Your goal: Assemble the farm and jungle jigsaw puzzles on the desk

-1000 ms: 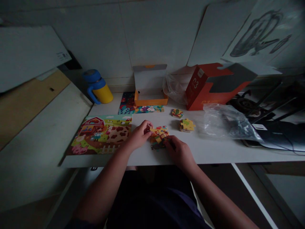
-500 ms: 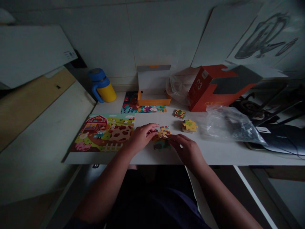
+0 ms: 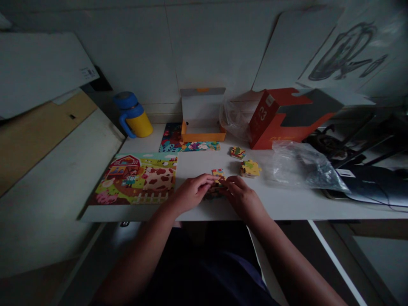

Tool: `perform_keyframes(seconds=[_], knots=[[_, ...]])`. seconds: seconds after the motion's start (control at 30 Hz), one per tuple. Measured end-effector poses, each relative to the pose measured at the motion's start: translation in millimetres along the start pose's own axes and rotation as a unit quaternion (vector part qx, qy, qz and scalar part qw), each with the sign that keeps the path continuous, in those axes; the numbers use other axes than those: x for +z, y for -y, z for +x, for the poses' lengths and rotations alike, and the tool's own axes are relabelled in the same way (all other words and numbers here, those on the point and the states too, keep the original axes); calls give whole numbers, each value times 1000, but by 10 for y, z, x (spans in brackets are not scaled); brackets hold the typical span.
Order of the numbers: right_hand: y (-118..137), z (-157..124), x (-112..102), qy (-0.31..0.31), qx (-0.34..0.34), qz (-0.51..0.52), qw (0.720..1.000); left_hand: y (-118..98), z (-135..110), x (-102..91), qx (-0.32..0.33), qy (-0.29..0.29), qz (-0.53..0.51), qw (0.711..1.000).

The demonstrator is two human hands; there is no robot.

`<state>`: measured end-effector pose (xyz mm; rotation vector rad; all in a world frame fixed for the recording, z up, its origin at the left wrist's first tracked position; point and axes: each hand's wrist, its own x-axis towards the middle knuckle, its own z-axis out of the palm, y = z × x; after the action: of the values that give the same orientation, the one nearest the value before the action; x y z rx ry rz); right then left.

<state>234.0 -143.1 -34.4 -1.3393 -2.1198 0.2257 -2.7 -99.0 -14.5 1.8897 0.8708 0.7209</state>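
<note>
At the front of the white table, my left hand point(image 3: 193, 193) and my right hand point(image 3: 244, 197) meet over a small cluster of jigsaw puzzle pieces point(image 3: 218, 172). The fingers of both are bent and closed at a yellowish puzzle piece, which they mostly cover. Darker pieces show partly below the fingertips. To the right of the cluster lies a stack of yellow puzzle pieces point(image 3: 250, 168), with a smaller stack of multicoloured pieces point(image 3: 237, 152) behind it. Left of my left hand, a farm picture point(image 3: 159, 178) with a barn and a cow lies flat.
An open orange box point(image 3: 204, 137) stands at the back on a dark floral picture point(image 3: 168, 138). Further left is a blue and yellow flask point(image 3: 137, 119). A red box point(image 3: 274, 123), a clear plastic bag point(image 3: 296, 170) and a black object point(image 3: 366, 182) occupy the right.
My hands have come closer together and flatter over the cluster. The yellowish piece, raised between the fingertips before, is now lower and mostly covered. The view has shifted slightly.
</note>
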Motion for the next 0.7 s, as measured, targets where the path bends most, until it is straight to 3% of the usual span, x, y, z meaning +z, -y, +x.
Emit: perform_keyframes(seconds=[0.13, 0.27, 0.47, 0.7], knots=[[-2, -55, 42, 0, 28, 53, 998, 30, 42, -9, -16, -39, 11, 999], [-17, -128, 80, -11, 9, 59, 998, 119, 251, -53, -15, -89, 161, 983], [-13, -176, 88, 4, -53, 27, 998, 199, 569, -16, -3, -11, 312, 950], [12, -182, 106, 11, -61, -32, 998, 134, 763, 44, -56, 19, 294, 954]])
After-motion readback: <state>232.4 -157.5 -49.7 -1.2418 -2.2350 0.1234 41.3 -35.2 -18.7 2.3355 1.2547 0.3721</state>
